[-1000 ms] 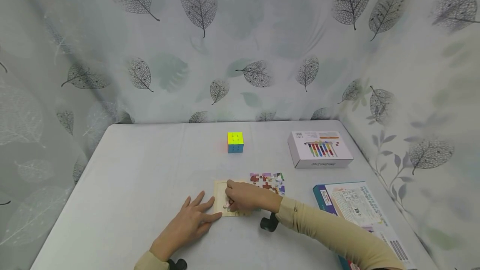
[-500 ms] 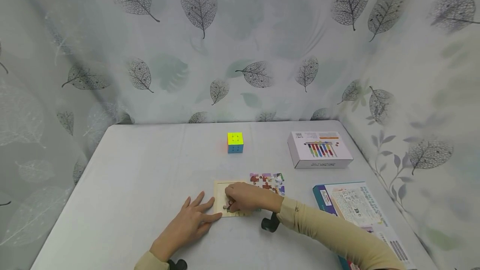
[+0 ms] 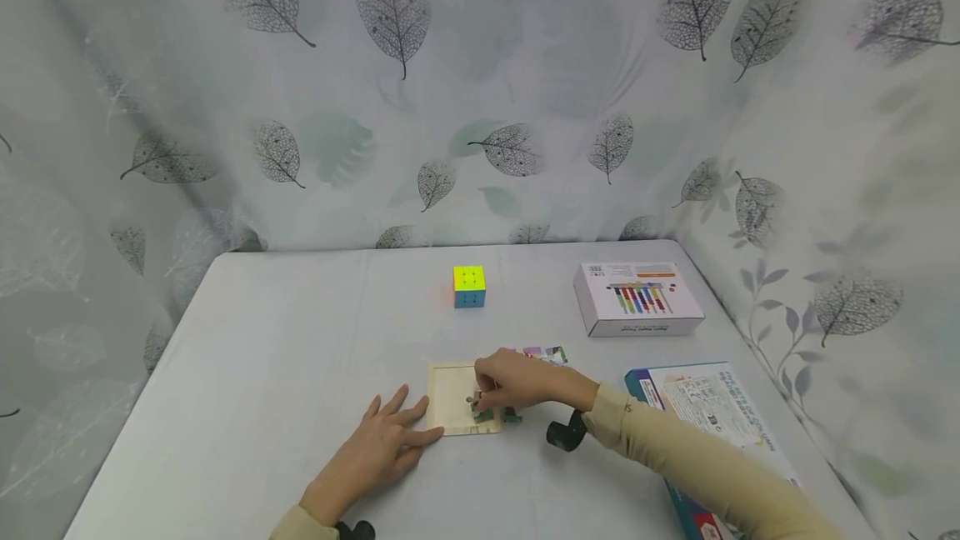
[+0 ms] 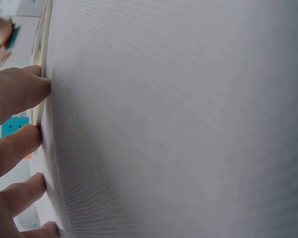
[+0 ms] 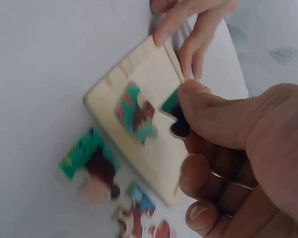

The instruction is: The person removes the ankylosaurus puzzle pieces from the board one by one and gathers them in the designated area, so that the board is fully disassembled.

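Observation:
A shallow wooden puzzle tray (image 3: 450, 390) lies flat on the white table. My left hand (image 3: 378, 444) rests on the table with fingers spread, its fingertips touching the tray's left edge. Above the tray's right side, my right hand (image 3: 517, 380) pinches a puzzle piece (image 5: 174, 110), green and dark, between thumb and forefinger. Another puzzle piece (image 5: 135, 116), green with brown and pink, lies loose inside the tray. Just outside the tray sit more puzzle pieces (image 5: 93, 166), partly covered by my right hand and arm in the head view.
A yellow-topped puzzle cube (image 3: 469, 287) stands farther back on the table. At the back right is a white box (image 3: 637, 300) with a xylophone-like picture. A flat blue-edged box (image 3: 705, 402) lies at the right, partly under my right forearm.
My right hand has moved right, from the tray's middle to its right side, uncovering the tray's interior. My left hand has stayed in place.

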Motion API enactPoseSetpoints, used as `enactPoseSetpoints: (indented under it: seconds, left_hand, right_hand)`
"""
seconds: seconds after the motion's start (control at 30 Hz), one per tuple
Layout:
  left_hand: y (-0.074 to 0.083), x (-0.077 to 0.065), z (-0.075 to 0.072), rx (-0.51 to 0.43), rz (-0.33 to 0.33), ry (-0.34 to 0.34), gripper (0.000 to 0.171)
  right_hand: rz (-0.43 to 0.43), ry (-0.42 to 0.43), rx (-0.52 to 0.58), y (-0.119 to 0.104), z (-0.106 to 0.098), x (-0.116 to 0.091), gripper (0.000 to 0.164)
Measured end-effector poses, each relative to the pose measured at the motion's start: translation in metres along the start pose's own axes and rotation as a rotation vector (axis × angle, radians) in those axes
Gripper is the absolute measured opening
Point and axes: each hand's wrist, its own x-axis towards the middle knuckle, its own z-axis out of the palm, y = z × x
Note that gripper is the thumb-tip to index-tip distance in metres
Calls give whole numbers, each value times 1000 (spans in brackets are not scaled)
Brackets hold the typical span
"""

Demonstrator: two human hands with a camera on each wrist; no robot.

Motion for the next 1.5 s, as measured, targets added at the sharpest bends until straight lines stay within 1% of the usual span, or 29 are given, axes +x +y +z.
enactPoseSetpoints:
  seconds: [0.13,0.23,0.33,0.57,0.73,1.0,1.13,1.33,1.5]
  left_hand:
    - [1,0,0,-2,-10,10,33]
    - [2,-1,0,-5,-21,16,33]
    - [2,0,0,-3,-31,11,33]
    - [2,0,-1,3,-25,15,33]
    - [1,1,-2,8,-22,24,33]
    - [1,2,-2,7,-28,13,33]
    - [1,2,-2,3,-30,-2,34]
    - [2,2,-2,1,-36,-5,33]
    - [3,1,-1,-4,-50,-13,32]
  right_hand:
    - [4,1,-28,15,-8,-16,22]
    - [-20,4,-10,27,-14,-27,20]
    - [-22,5,6,37,-19,-38,17]
    - [-6,8,12,53,-23,-54,12]
    - [26,-18,26,56,-18,-56,11]
    - [48,-65,31,55,-7,-53,8]
    - [72,-61,6,54,-4,-52,8]
    - [58,-39,-31,56,0,-51,7]
    - [69,-26,-68,56,2,-51,10]
